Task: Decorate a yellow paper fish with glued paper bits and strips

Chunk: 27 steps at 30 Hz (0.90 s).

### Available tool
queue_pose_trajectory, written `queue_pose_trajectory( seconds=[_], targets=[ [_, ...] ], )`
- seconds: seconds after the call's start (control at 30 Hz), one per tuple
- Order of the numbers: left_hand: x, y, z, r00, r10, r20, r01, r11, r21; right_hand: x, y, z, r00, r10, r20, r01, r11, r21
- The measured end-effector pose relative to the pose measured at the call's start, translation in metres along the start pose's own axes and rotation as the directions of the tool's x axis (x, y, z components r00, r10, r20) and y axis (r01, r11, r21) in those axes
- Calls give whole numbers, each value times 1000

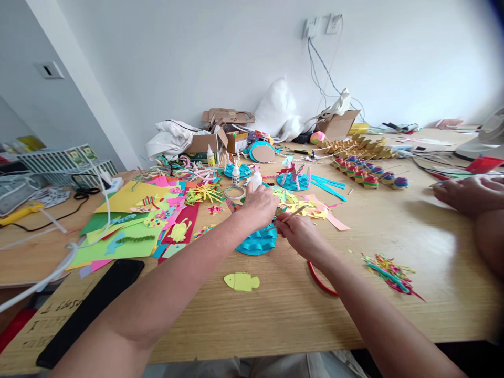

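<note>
My left hand point(260, 203) reaches over the blue scalloped disc point(255, 242), its fingers closed around a small white glue bottle point(256, 179) with a pink top; the lower part of the bottle is hidden. Just right of the disc, my right hand point(295, 231) pinches a thin wooden stick point(293, 214), which points up and to the right. My forearms and hands cover the disc's far part. A yellow-green paper fish point(241, 282) lies flat in front of it. Under my right forearm sits a red ring point(323, 281), partly covered.
Coloured paper sheets point(122, 236) are piled at left beside a black phone-like slab point(92, 310). Shredded paper strips point(303, 203), a tape roll point(234, 192) and another decorated blue disc point(293, 181) stand farther back. At right lie pipe-cleaner scraps point(391, 274) and another person's hand point(468, 193).
</note>
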State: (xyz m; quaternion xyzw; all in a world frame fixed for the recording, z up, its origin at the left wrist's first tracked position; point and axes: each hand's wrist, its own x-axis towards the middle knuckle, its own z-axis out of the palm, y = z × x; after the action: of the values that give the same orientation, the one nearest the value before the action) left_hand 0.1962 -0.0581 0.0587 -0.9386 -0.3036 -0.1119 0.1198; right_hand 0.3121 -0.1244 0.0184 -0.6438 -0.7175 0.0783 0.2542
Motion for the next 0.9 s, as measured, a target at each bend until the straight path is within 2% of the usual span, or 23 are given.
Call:
queue_pose_trajectory(
  seconds=[0.7, 0.9],
  targets=[
    [1, -1, -1, 1000, 7, -12, -7, 1000, 18, -5, 2, 3, 1000, -6, 4, 6, 1000, 17],
    [2, -3, -5, 997, -13, 73, 12, 1000, 15, -4, 1, 3, 1000, -7, 0, 7, 1000, 12]
  ],
)
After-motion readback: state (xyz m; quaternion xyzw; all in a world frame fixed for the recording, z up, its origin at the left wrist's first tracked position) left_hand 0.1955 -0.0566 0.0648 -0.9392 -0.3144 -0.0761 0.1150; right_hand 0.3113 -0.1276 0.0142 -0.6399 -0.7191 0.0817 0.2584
